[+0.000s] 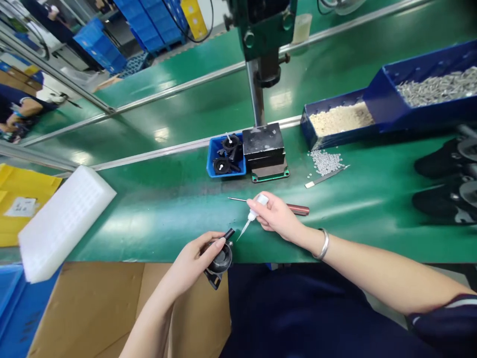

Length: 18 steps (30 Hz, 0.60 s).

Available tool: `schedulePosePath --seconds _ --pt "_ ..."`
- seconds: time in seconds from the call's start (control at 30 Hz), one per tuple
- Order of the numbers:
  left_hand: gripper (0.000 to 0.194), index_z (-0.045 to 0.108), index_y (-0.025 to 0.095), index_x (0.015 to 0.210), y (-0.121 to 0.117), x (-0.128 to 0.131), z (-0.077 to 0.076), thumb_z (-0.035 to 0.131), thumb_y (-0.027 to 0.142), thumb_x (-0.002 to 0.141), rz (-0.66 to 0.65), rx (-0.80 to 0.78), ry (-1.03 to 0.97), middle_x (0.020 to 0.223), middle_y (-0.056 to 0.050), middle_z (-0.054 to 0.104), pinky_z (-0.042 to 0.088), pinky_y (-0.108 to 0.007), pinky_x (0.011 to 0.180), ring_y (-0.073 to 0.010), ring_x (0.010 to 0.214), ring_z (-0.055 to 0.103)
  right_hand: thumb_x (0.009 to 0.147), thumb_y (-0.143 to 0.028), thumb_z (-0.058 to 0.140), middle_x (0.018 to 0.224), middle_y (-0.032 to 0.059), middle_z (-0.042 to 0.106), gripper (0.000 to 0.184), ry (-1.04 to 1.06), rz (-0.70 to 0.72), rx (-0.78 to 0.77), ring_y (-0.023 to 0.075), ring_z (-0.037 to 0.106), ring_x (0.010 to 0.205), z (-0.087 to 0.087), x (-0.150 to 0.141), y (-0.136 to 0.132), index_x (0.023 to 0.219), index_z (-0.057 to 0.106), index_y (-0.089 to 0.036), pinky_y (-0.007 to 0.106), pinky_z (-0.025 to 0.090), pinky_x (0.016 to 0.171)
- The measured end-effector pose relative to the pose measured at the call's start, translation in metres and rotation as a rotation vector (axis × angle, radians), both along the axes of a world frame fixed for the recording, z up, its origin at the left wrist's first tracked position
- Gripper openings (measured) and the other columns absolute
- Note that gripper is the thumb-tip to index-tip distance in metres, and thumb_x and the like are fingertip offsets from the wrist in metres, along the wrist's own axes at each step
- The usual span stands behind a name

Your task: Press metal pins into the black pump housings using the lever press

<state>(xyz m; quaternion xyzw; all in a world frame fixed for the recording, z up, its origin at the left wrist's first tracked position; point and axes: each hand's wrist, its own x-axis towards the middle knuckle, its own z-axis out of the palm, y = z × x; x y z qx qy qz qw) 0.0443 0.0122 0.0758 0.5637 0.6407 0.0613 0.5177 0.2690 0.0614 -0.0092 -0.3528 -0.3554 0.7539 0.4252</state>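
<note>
My left hand (204, 254) is closed around a black round plastic part (222, 258) with a short stub, held at the bench's front edge. Between the fingers of my right hand (274, 214) is a small white dropper bottle (257, 209). Its thin nozzle slants down to the left, its tip just right of the black part and apart from it as far as I can see. Behind my right hand lies a screwdriver (298, 209) with a reddish handle, its shaft showing to the left.
A blue bin (210, 171) of black parts stands beside a black block fixture (264, 141) under a press (266, 30). Tweezers (328, 176) lie by small rings (325, 162). Blue trays (376, 112) hold small parts. White foam block (67, 223) at left; cardboard box (100, 303) below.
</note>
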Motion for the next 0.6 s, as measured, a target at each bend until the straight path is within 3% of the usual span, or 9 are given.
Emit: schedulePosePath --seconds 0.3,0.6 --pt "0.056 0.066 0.021 0.118 0.016 0.012 0.006 0.051 0.067 0.089 0.014 -0.103 0.122 0.103 -0.005 0.071 0.048 -0.032 0.083 -0.0257 0.098 0.064 0.091 -0.056 0.063 0.064 -0.0054 0.056 0.039 -0.187 -0.116 0.197 0.0074 0.041 0.050 -0.004 -0.001 -0.004 0.083 0.048 -0.021 0.021 0.029 0.045" --pt "0.056 0.065 0.022 0.120 0.018 0.014 0.002 0.052 0.067 0.088 0.001 -0.078 0.215 0.106 -0.004 0.072 0.049 -0.030 0.083 -0.0261 0.104 0.064 0.091 -0.053 0.062 0.059 -0.0078 0.050 0.036 -0.277 -0.124 0.395 0.0093 0.045 0.050 0.000 0.003 -0.005 0.086 0.046 -0.021 0.023 0.030 0.050"
